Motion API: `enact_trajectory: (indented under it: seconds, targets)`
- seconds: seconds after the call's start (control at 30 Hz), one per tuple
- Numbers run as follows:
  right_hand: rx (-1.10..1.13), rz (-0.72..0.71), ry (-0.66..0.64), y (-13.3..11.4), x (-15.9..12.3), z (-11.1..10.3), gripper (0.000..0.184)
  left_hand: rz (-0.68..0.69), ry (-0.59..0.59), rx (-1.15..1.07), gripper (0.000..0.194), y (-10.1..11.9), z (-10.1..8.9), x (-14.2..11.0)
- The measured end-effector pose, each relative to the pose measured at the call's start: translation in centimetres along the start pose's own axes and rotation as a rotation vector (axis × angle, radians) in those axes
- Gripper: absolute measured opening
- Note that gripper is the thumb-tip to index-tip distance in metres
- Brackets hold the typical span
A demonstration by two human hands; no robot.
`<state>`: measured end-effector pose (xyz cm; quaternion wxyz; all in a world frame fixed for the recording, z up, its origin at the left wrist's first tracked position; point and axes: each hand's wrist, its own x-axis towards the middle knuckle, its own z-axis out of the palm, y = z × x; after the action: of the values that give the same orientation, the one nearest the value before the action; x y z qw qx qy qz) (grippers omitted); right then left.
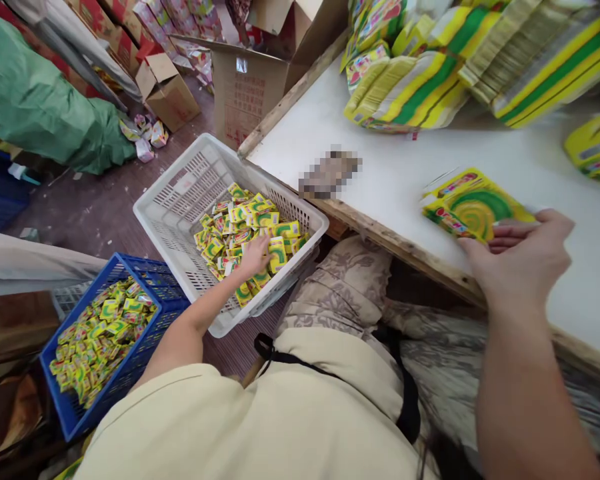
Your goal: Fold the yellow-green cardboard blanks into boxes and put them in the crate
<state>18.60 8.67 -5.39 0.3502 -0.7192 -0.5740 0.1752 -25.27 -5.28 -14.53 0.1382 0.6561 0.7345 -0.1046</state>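
My left hand (pixel 255 257) reaches down into a white plastic crate (pixel 175 175), among many small yellow-and-green packets (pixel 222 232). Its fingers bend into the heap, with the tips partly hidden, so what they grip cannot be made out. Over the white tabletop (pixel 400 193), my right hand (pixel 525 250) pinches the near corner of a flat yellow-and-green printed package (pixel 473 207), thumb on one side and fingers on the other. A swirl design and red lettering show on the package's face.
Bundled yellow-and-green packaging (pixel 410 90) is stacked along the table's far side. A pixelated object (pixel 330 175) lies near the wooden edge. A blue crate (pixel 167 293) of small packets stands left; an open cardboard box (pixel 247 90) and green sack (pixel 45 93) lie beyond.
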Motion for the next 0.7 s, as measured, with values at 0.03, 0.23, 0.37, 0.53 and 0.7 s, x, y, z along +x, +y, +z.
enact_trajectory:
  seconds: [0.03,0.23,0.37,0.53,0.7]
  targets:
    - [-0.004,0.006,-0.005,0.0,0.0,0.0,0.081,0.103,-0.021,-0.011,0.058,1.6,0.8,0.2]
    - [-0.054,0.053,0.002,-0.2,0.2,0.0,0.080,0.341,-0.113,0.012,0.061,3.3,1.2,2.6]
    - [-0.050,0.024,-0.008,0.0,0.2,-0.1,0.088,0.050,-0.053,0.080,0.078,-0.9,-1.8,6.3]
    - [-0.027,0.019,0.008,0.7,0.4,0.1,0.092,-0.375,-0.016,0.164,0.070,-6.7,-5.7,8.3]
    - [0.004,0.052,0.073,1.5,0.8,0.7,0.087,-0.381,-0.186,0.136,0.042,-6.4,-3.6,4.4]
